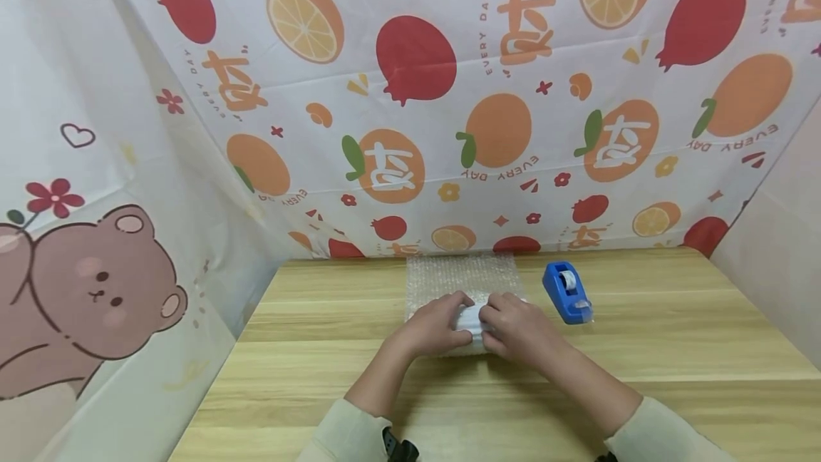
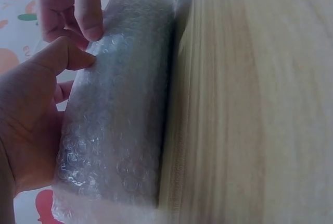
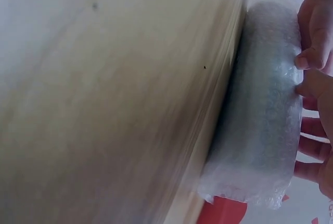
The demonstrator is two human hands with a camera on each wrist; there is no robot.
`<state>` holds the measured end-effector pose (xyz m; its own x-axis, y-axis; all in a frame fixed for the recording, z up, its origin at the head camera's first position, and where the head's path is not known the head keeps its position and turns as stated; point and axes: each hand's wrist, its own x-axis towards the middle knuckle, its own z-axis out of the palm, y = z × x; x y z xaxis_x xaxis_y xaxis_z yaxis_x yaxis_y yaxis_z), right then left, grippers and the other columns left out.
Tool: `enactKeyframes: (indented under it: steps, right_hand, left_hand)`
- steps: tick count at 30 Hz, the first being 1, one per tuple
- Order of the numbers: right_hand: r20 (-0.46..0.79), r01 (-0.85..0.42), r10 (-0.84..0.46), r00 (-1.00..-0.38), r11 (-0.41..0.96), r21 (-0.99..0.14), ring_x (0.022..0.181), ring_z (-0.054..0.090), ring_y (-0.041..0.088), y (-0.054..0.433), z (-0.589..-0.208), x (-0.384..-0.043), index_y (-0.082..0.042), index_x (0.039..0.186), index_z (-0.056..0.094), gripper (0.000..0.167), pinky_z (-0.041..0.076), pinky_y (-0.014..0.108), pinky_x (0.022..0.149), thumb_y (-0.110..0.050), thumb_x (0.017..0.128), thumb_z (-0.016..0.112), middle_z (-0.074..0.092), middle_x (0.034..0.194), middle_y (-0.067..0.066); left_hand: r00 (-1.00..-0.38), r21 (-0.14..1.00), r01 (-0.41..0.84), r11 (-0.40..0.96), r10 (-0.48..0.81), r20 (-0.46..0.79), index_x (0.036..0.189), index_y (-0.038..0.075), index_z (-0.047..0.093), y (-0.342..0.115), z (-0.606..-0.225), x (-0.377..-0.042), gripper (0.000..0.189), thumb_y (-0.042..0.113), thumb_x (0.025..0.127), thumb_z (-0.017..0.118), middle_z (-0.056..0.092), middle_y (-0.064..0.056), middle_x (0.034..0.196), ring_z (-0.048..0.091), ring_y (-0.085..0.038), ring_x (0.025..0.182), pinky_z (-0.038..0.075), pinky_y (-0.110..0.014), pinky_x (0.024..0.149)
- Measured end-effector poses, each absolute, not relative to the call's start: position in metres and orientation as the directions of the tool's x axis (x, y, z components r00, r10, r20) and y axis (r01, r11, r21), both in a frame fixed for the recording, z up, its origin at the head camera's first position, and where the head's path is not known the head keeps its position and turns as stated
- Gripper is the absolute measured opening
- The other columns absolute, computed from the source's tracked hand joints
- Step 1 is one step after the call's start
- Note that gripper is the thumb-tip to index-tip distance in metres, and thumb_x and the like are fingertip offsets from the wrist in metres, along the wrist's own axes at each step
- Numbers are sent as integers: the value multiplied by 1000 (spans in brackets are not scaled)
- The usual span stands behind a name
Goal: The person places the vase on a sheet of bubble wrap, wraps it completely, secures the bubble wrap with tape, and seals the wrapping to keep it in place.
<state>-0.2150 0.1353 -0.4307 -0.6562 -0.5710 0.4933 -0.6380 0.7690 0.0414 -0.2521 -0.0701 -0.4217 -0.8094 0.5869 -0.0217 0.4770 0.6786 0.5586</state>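
Note:
A bubble-wrapped white bundle (image 1: 470, 319) lies on the wooden table, with the rest of the bubble wrap sheet (image 1: 465, 273) spread flat behind it. My left hand (image 1: 436, 325) holds the bundle's left part, thumb on the near side and fingers over the top. Close beside it, my right hand (image 1: 518, 328) grips the right part in the same way. In the left wrist view the wrapped roll (image 2: 117, 114) looks long and rounded, both thumbs pressing near its middle. The right wrist view shows the same roll (image 3: 260, 104) with fingers along its far side. The item inside shows only faintly.
A blue tape dispenser (image 1: 567, 293) with a tape roll stands on the table (image 1: 641, 348), right of the bubble wrap. A fruit-print cloth (image 1: 417, 127) hangs behind the table's back edge, and a bear-print cloth (image 1: 96, 284) hangs at the left.

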Motion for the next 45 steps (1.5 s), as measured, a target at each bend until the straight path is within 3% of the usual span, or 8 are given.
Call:
enactKeyframes:
  steps: [7, 11, 16, 22, 30, 32, 38, 45]
  right_hand:
    - [362, -523, -477, -801, 852, -34, 115, 56, 28, 127, -441, -214, -17, 136, 57, 47, 47, 49, 98, -34, 92, 58, 60, 126, 11]
    - [294, -463, -425, -856, 884, -72, 128, 50, 34, 120, -444, -216, -17, 144, 50, 50, 38, 58, 105, -34, 97, 49, 56, 136, 16]
    - [266, -423, -396, -879, 904, -53, 122, 55, 30, 114, -441, -222, -18, 142, 50, 46, 40, 56, 102, -37, 101, 43, 62, 125, 10]
    - [296, -450, -427, -854, 893, -10, 111, 60, 28, 111, -443, -239, -18, 138, 52, 44, 45, 50, 97, -42, 103, 38, 66, 115, 6]
    - [265, -482, -472, -841, 876, 30, 89, 60, 25, 117, -448, -266, -12, 108, 67, 41, 49, 40, 85, -40, 102, 37, 72, 98, 6]
    - [232, -473, -467, -854, 880, 29, 92, 61, 25, 118, -444, -270, -13, 106, 69, 45, 48, 40, 88, -42, 102, 36, 73, 100, 5]
    - [134, -431, -426, -895, 902, -14, 116, 60, 27, 119, -438, -275, -17, 122, 69, 51, 39, 46, 107, -48, 102, 33, 70, 121, 3]
    - [91, -389, -383, -919, 920, -50, 113, 60, 27, 114, -441, -277, -18, 117, 71, 56, 47, 48, 97, -51, 103, 28, 70, 118, 4]
  left_hand:
    - [-799, 548, 493, 675, 601, -21, 128, 20, 54, -69, -423, -263, 47, 28, 83, 68, 64, 0, 106, 55, -11, 84, 45, -27, 71]
    - [-792, 564, 488, 667, 609, -35, 128, 20, 55, -69, -423, -269, 46, 30, 84, 67, 63, 2, 105, 56, -12, 86, 46, -28, 74]
    - [-788, 584, 469, 663, 612, -61, 126, 20, 56, -73, -421, -277, 42, 32, 87, 66, 63, 2, 108, 56, -12, 90, 47, -30, 78]
    - [-780, 625, 438, 646, 619, -93, 131, 15, 57, -78, -419, -287, 45, 37, 92, 61, 63, -2, 118, 57, -15, 101, 47, -36, 90]
    - [-743, 648, 449, 615, 660, -112, 130, 15, 61, -79, -425, -299, 43, 40, 96, 53, 63, 0, 129, 56, -16, 119, 43, -39, 104]
    - [-738, 647, 454, 613, 665, -113, 130, 16, 61, -78, -424, -300, 42, 40, 97, 52, 63, 0, 129, 56, -16, 121, 43, -38, 104]
    - [-734, 638, 458, 619, 668, -123, 131, 17, 61, -75, -420, -300, 43, 40, 97, 49, 62, -1, 132, 54, -18, 124, 42, -40, 106]
    - [-757, 626, 447, 639, 643, -117, 129, 18, 62, -75, -423, -297, 43, 41, 96, 47, 63, 0, 131, 54, -19, 126, 41, -40, 107]
